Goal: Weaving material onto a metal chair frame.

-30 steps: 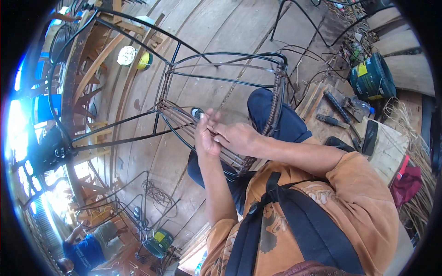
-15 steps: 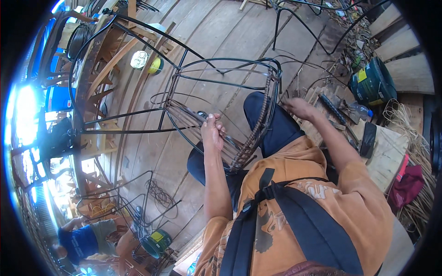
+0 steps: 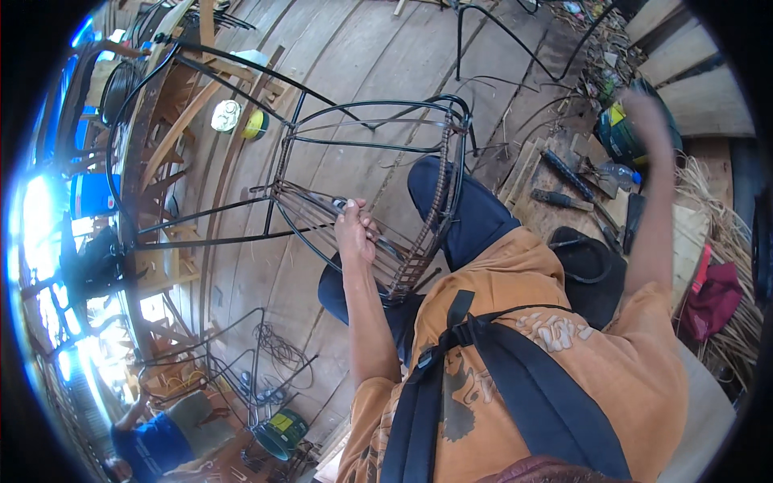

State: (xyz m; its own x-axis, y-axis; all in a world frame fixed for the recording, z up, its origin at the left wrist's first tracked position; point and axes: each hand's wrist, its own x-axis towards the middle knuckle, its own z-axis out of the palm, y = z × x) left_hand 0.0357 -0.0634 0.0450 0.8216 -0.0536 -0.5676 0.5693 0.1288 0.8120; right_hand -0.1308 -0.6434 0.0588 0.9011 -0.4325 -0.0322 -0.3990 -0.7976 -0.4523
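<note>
Workshop with a plank floor (image 3: 354, 72), seen from above; metal frames and wooden parts are stacked along the 9 to 11 o'clock side, and a second person in blue (image 3: 153, 447) crouches at 7 o'clock.

The black metal chair frame (image 3: 378, 145) lies tipped on its side across the wearer's lap, near centre. Its long axis runs from about 9 o'clock to 3 o'clock, legs pointing left. A woven rattan band (image 3: 435, 217) climbs the frame's right-hand edge, from just above the knee in dark blue trousers up to the top curve.

The left hand (image 3: 357, 233) is closed around the frame's lower rods at the seat end, fingers curled tight; a small metallic item shows at its fingertips, too small to identify. This hand is on the frame, so it is the nearer one.

The right hand (image 3: 644, 113) is raised toward 2 o'clock, well apart from the frame and motion-blurred. I cannot tell whether it is spread or pinching a strand. The frame lies at roughly 8 o'clock from it.

On the floor at 2 to 3 o'clock: hand tools (image 3: 564, 181) on a board, a green container (image 3: 624, 133), loose straw-like fibre (image 3: 729, 241) and a red cloth (image 3: 717, 294).

Obscured: the frame's underside behind the thigh, any strand running to the right hand, and the far left, which is washed out by glare.
</note>
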